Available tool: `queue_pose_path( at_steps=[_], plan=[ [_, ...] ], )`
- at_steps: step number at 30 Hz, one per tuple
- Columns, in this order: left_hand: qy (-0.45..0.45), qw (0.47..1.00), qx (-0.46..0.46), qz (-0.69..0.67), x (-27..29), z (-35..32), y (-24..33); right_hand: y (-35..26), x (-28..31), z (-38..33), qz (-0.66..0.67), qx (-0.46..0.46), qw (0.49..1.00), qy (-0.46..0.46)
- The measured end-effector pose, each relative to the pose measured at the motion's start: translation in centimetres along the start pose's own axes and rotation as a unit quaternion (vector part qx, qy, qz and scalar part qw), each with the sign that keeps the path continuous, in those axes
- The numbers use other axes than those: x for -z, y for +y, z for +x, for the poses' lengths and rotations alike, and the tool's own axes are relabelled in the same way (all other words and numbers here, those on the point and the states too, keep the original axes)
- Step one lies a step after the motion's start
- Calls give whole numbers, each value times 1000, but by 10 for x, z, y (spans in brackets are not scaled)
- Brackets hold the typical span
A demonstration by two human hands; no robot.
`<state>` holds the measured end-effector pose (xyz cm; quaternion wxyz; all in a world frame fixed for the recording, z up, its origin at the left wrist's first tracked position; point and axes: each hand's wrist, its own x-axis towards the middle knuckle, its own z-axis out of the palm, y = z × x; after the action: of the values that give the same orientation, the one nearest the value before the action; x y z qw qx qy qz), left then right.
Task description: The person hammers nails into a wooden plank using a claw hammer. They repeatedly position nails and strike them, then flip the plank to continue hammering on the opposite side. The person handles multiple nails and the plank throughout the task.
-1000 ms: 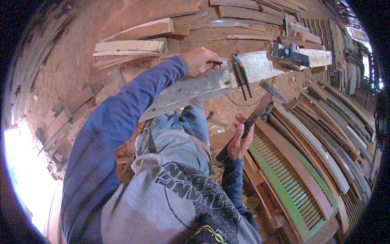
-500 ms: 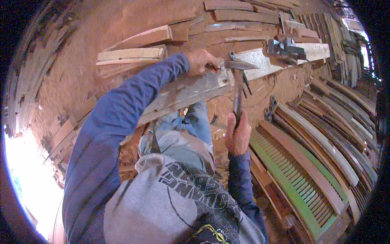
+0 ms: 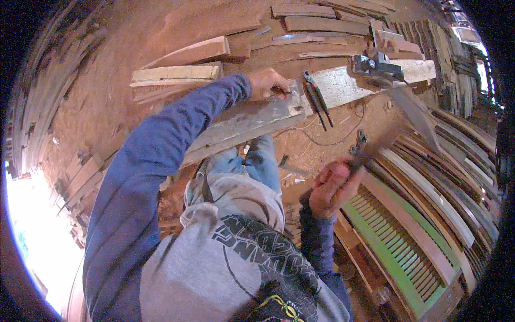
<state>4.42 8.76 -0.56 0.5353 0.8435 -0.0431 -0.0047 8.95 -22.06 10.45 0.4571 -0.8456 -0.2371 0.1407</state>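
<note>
My right hand grips a hammer, raised out to the right and smeared by motion. Far over a grey plank, my left hand is closed in a pinch close to the plank's right end. Whatever small thing sits between those fingertips is too small to name. Just right of that end, a pair of pincers with dark handles lies across a whitish board. The grey plank slants across in front of my legs.
A dark power tool rests on the whitish board. Cut timber pieces lie on the brown ground beyond. At the right are rows of long boards and a green slatted frame. A cable curls below the pincers.
The hammer has swung from the plank's end up and out to the right, and my right hand has moved right with it. My left hand stays nearly in place. The pincers now show fully.
</note>
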Motion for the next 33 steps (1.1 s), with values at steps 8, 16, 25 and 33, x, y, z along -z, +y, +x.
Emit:
queue_pose_path(
  at_steps=[8,16,25,33],
  plan=[
    [-1,1000,-22,12,-2,5,-7,-13,7,7,-125,14,986,-108],
    [-2,999,-26,44,-4,4,-11,-19,-13,10,-261,115,948,-141],
    [-7,1000,-15,6,-2,6,-7,-5,-21,1,-69,75,995,-19],
    [159,972,164,55,-50,9,41,33,3,-16,39,-167,982,-85]
  ],
)
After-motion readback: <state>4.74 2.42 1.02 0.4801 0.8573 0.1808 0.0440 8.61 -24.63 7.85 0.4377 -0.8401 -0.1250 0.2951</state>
